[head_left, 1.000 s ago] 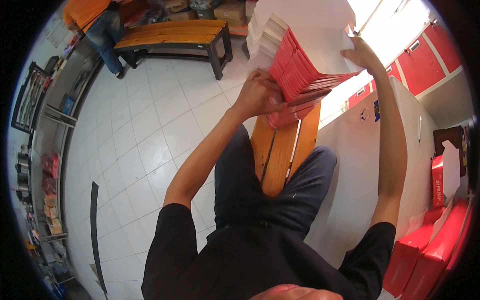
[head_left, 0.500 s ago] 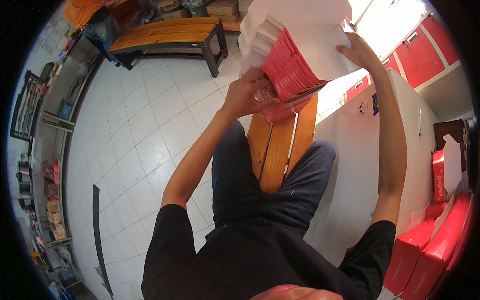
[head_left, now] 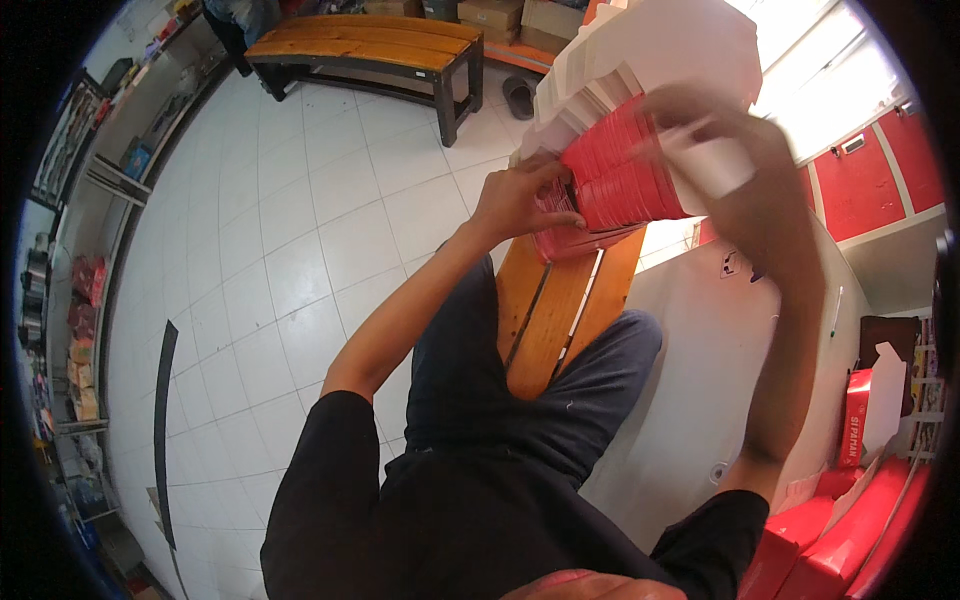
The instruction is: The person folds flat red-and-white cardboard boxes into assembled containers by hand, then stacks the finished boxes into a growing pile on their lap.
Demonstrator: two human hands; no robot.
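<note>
One far bench (head_left: 365, 40), one near bench (head_left: 555, 310), one red-and-white stack (head_left: 615, 170).
The stack is over the near bench; one left hand (head_left: 515, 200) grasps its left side; one right hand (head_left: 738, 127), too blurred to tell its grip, is at its right.

At eleven o'clock stands a slatted wooden seat (head_left: 365, 45) on dark legs — dark footwear (head_left: 518, 98) beside it toward twelve. Loaded shelving (head_left: 95, 230) fills nine, a black strip (head_left: 165, 435) marks eight, red cabinet doors (head_left: 862, 182) two.
</note>
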